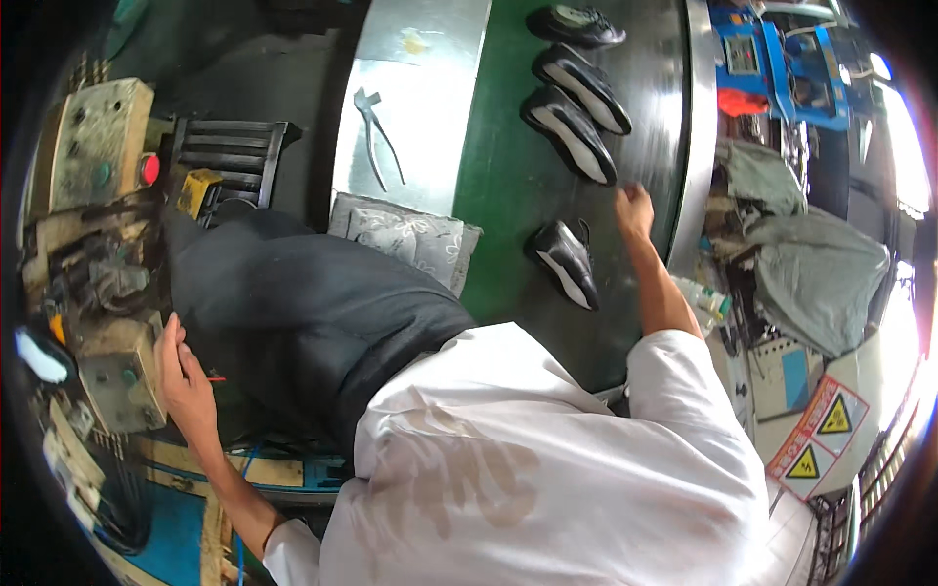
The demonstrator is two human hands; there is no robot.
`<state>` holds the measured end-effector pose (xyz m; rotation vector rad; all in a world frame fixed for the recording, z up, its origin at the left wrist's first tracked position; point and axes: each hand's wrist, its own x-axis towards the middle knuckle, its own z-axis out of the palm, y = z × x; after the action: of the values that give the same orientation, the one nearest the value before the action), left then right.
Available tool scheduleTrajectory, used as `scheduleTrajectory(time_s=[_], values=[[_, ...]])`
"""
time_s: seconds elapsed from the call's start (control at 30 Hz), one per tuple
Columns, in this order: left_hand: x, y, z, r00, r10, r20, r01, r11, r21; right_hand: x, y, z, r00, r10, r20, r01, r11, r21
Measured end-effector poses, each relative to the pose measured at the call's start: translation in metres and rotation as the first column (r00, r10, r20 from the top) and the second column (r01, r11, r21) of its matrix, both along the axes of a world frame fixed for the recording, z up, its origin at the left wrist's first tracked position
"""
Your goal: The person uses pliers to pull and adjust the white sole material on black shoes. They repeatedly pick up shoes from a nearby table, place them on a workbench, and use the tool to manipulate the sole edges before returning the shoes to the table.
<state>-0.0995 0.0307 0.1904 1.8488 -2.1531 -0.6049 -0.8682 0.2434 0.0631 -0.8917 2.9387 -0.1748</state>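
My right hand (635, 207) is over the dark bench, its fingers curled in; I cannot make out anything in them. Just beyond it lies a black shoe (571, 134) with a pale sole edge, its tip close to my fingers. Nearer to me, left of my right forearm, another black shoe (564, 262) lies by itself with its lace loop sticking up. My left hand (186, 376) is at the far left beside a worn control box (122, 389), fingers stretched out. A thin red piece shows at its edge; whether the hand touches it is unclear.
Two more black shoes, one upright (576, 26) and one tipped (584, 86), lie farther along the bench. Metal pincers (373, 137) rest on a shiny plate beside a patterned cushion (415, 234). A control box with a red button (149, 169) stands left; cloth-covered equipment (816, 273) is at right.
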Motion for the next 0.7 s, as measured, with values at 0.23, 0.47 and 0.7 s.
scheduleTrajectory(time_s=[0.23, 0.47, 0.7], values=[[-0.074, -0.033, -0.015, 0.963, -0.244, -0.111, 0.256, 0.959, 0.121, 0.081, 0.198, -0.021, 0.754, 0.174, 0.633, -0.39, 0.894, 0.22], [-0.146, -0.022, -0.028, 0.861, -0.23, -0.453, 0.313, 0.942, 0.117, 0.146, 0.053, -0.002, 0.753, -0.026, 0.658, -0.023, 0.998, 0.065], [-0.192, -0.073, 0.013, 0.705, -0.187, -0.684, 0.168, 0.981, -0.095, 0.276, -0.186, 0.077, 0.252, 0.313, 0.916, -0.208, 0.942, -0.265]])
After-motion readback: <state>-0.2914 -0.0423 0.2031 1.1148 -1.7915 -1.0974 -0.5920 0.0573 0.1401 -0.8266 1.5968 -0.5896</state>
